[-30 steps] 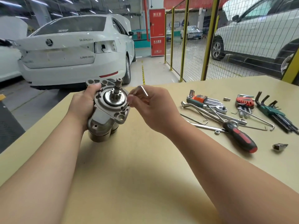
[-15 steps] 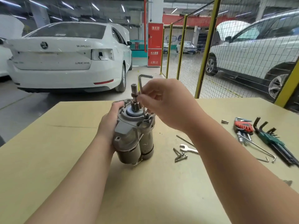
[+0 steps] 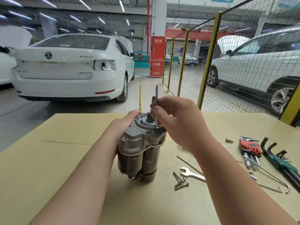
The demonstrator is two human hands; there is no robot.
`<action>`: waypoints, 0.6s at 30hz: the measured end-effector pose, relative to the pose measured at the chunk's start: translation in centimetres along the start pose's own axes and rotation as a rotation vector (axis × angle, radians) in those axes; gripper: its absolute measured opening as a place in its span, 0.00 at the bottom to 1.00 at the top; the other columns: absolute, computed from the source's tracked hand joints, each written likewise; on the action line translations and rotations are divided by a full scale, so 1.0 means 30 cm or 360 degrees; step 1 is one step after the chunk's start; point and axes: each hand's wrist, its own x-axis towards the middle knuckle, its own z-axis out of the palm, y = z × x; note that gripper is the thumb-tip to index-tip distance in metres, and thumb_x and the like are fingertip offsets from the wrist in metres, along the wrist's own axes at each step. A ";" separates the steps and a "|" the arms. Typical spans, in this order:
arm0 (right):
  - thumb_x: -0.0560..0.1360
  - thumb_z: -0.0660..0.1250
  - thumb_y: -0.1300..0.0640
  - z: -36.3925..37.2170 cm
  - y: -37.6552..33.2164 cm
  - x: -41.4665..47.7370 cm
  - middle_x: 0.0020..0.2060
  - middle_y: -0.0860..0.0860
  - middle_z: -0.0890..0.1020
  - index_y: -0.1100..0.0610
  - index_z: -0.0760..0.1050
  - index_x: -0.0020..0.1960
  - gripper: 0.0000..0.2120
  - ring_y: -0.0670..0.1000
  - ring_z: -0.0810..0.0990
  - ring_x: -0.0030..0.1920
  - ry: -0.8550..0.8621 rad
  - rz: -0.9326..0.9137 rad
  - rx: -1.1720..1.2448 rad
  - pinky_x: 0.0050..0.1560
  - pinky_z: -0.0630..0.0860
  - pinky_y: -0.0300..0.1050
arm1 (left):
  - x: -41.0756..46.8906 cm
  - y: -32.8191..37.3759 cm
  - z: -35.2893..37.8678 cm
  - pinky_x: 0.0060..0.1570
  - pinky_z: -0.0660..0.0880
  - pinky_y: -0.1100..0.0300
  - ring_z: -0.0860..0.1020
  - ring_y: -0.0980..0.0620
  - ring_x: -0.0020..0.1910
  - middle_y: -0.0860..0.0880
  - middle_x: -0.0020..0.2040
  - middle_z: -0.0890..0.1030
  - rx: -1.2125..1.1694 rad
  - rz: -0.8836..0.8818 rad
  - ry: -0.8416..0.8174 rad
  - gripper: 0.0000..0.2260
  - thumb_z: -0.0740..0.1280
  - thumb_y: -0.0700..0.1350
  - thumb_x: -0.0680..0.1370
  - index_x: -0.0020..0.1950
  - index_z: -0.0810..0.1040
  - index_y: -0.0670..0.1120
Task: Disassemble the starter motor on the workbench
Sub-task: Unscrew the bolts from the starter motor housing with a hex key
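The grey starter motor (image 3: 139,151) stands upright on the tan workbench (image 3: 56,159), pinion shaft pointing up. My left hand (image 3: 125,122) grips its upper housing from the left and behind. My right hand (image 3: 177,122) pinches a silver hex key (image 3: 157,104) held vertical, its lower tip set into a bolt on the motor's top flange, just right of the shaft. The bolt head itself is hidden by the key and my fingers.
Right of the motor lie loose bolts (image 3: 181,182), an open-end spanner (image 3: 191,173), a thin rod (image 3: 190,164), a red hex-key set (image 3: 250,147), a green hex-key set (image 3: 279,159), a small socket (image 3: 229,140). Cars and a yellow mesh fence (image 3: 209,62) stand beyond the bench.
The motor went from tilted toward me to upright on the bench. My right hand brought the hex key down from above the shaft into the flange bolt. The view shifted.
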 end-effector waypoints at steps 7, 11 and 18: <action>0.75 0.66 0.61 -0.019 0.039 -0.008 0.32 0.44 0.82 0.52 0.80 0.45 0.06 0.42 0.80 0.33 0.0028 0.0069 0.0086 0.36 0.80 0.39 | -0.072 0.023 -0.061 0.43 0.70 0.58 0.75 0.56 0.44 0.54 0.48 0.78 0.0081 0.0440 -0.0143 0.29 0.61 0.74 0.69 0.61 0.72 0.57; 0.74 0.68 0.60 -0.013 0.028 -0.010 0.33 0.46 0.82 0.52 0.80 0.42 0.05 0.44 0.80 0.33 0.0038 -0.0035 0.0079 0.35 0.78 0.39 | -0.136 0.013 -0.026 0.55 0.71 0.59 0.78 0.63 0.54 0.59 0.54 0.82 0.0433 0.0700 -0.0257 0.21 0.64 0.68 0.71 0.59 0.78 0.59; 0.73 0.71 0.57 -0.019 0.029 -0.006 0.33 0.45 0.82 0.52 0.80 0.42 0.02 0.42 0.81 0.33 -0.0007 0.0019 0.0016 0.34 0.77 0.34 | -0.187 -0.007 -0.019 0.45 0.69 0.67 0.78 0.69 0.47 0.61 0.49 0.83 0.0378 0.0843 -0.0195 0.12 0.66 0.63 0.74 0.55 0.80 0.62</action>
